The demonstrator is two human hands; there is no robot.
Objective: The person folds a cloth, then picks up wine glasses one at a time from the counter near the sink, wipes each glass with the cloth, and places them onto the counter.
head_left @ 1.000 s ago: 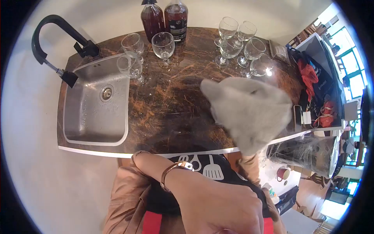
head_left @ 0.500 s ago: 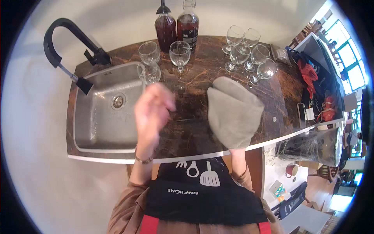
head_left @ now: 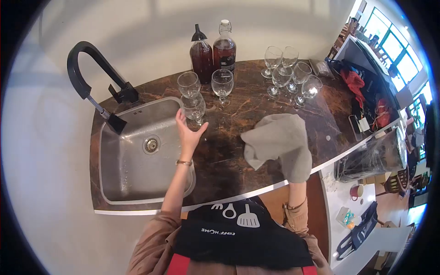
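My left hand [head_left: 189, 135] is open, thumb and fingers spread, just below the nearest glass [head_left: 193, 106] beside the sink; whether the fingertips touch it I cannot tell. Two more stemmed glasses stand close by, one behind [head_left: 188, 84] and one to the right [head_left: 222, 83]. A grey cloth [head_left: 279, 137] covers my right hand [head_left: 295, 169] and drapes over the dark counter [head_left: 220, 160]. The fingers beneath the cloth are hidden.
The steel sink [head_left: 133, 169] and black faucet [head_left: 98, 62] are at the left. Two bottles [head_left: 201, 57] [head_left: 224, 50] stand at the back. Several stemmed glasses [head_left: 282, 75] are at the back right. A phone [head_left: 354, 127] and bags [head_left: 362, 87] lie at the right.
My left hand has moved from low in front of the body out to the glass near the sink, its fingers spreading. The cloth on my right hand has changed shape.
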